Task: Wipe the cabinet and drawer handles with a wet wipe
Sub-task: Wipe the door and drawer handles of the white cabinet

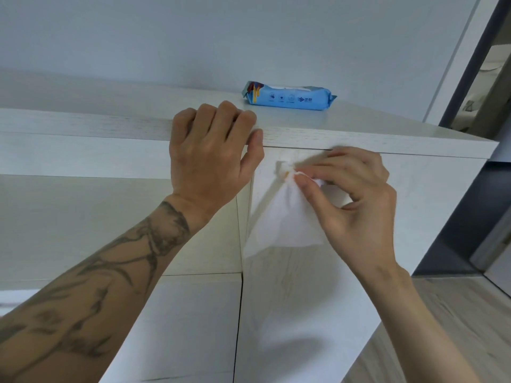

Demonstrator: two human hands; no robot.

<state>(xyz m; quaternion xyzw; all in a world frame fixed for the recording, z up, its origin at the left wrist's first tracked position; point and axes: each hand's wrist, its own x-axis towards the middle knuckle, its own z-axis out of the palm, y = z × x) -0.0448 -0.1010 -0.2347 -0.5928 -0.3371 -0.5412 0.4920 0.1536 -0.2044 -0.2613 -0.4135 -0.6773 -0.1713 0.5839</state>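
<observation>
- While your left hand (210, 150) curls its fingers over the front edge of the cabinet top (359, 125), thumb laid along that edge, your right hand (356, 200) is just below, on the door (304, 299).
- Your right thumb and fingertips pinch one wet wipe (284, 222), bunched tight near the door's top left corner. The rest hangs as a thin, soft white triangle against the door.
- Inside that bunch sits one handle (288, 174). You can see only a small yellowish speck of it, so its shape cannot be told.
- Top, door and the panels (110, 222) to the left are pale matt board with faint wood grain and square edges.
- One glossy blue soft pack (287, 96) lies at the top's back edge, against the smooth grey wall (249, 37).
- Count: two hands, one wipe, one pack, one handle.
- Plank-patterned floor (442, 327) shows past the cabinet's right edge.
</observation>
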